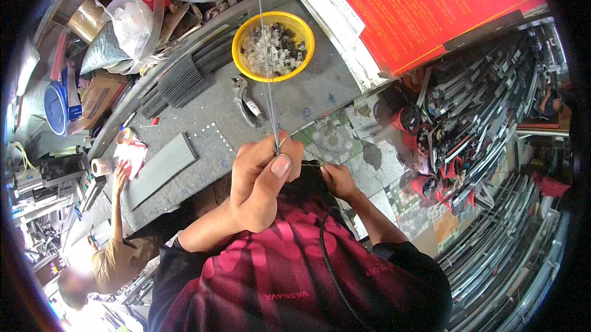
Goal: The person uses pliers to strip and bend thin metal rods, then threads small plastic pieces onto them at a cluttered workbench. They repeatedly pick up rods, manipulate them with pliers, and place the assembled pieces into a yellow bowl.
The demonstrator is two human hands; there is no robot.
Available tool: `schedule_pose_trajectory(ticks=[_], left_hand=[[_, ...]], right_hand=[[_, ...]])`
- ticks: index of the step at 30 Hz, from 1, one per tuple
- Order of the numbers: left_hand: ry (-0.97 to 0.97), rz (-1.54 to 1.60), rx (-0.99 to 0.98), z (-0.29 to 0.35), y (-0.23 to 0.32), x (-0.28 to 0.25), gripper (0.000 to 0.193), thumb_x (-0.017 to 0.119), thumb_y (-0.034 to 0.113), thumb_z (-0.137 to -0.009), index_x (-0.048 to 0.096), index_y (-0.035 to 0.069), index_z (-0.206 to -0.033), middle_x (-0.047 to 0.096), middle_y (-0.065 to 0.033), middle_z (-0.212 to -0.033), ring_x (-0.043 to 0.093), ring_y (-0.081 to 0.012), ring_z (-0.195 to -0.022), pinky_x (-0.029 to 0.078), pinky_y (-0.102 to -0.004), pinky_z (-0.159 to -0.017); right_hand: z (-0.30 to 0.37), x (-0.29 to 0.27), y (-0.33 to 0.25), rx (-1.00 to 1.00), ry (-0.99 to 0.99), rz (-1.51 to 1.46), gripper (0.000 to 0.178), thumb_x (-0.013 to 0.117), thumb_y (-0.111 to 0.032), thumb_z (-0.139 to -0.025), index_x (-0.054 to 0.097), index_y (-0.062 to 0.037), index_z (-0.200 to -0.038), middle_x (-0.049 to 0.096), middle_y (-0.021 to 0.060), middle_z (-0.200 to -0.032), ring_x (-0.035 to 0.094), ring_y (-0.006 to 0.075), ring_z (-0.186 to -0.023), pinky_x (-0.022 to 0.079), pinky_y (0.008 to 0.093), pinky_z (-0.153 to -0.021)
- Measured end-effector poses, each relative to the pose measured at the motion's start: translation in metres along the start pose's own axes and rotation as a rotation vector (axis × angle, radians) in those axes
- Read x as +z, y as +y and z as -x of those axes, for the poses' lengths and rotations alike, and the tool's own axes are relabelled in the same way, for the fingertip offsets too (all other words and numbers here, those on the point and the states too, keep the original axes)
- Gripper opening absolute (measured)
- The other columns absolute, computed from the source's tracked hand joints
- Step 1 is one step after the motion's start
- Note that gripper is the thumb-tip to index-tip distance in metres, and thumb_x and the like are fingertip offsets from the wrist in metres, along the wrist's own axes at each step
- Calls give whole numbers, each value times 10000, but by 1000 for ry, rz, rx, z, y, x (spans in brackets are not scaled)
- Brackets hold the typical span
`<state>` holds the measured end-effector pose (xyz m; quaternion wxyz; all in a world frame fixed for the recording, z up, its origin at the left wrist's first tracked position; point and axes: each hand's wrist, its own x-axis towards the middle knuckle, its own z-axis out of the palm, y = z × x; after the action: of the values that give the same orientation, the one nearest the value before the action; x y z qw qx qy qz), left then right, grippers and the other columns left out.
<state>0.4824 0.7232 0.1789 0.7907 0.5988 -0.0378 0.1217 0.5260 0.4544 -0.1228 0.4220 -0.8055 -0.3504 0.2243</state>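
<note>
Grey worktable (326, 79); tiled floor (375, 175) between its edge and stacked metal bars (505, 252). I see left hand (265, 178) pinching thin strands (272, 107) crossing yellow basin (274, 77) in view; right hand (338, 181) grip, can't tell.

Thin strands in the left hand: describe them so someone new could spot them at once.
On the grey worktable, find the round yellow basin. Nearer the wearer, the left hand pinches thin pale strands that run up past the basin. Unlike the dark strips lying on the table, these are slender, straight lines crossing in front of the yellow rim.
</note>
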Motion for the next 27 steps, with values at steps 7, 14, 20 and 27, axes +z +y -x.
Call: schedule_pose_trajectory(ticks=[7, 14, 20, 27], left_hand=[[82, 81, -35, 3, -12, -3, 397, 455, 326, -1139, 439, 55, -849, 379, 6, -694, 324, -121, -623, 260, -318, -589], [171, 379, -149, 3, -27, -19, 427, 483, 400, -1134, 416, 93, -845, 307, 32, -691, 262, -106, -603, 222, -326, -571], [265, 559, -245, -4, -32, -53, 358, 444, 340, -1134, 391, 135, -846, 273, 37, -681, 238, -99, -589, 210, -328, -558], [294, 567, -283, -6, -33, -57, 345, 455, 329, -1123, 381, 147, -839, 257, 46, -681, 216, -93, -589, 192, -324, -553]], right_hand=[[12, 10, 10, 63, -17, -30, 246, 598, -193, -1092, 555, -7, -937, 593, 267, -839, 607, 528, -808, 477, 541, -686], [9, 14, 22, 78, -25, -12, 259, 569, -263, -1108, 604, -26, -1008, 639, 282, -883, 622, 542, -857, 494, 561, -750], [-19, 2, 13, 31, -98, 164, 288, 592, -273, -1094, 682, -59, -1265, 680, 224, -1211, 628, 478, -1156, 507, 531, -1012], [-86, -55, -146, -145, 130, -191, 542, 719, -237, -1015, 559, -24, -1486, 615, 249, -1403, 594, 456, -1301, 456, 485, -1150]])
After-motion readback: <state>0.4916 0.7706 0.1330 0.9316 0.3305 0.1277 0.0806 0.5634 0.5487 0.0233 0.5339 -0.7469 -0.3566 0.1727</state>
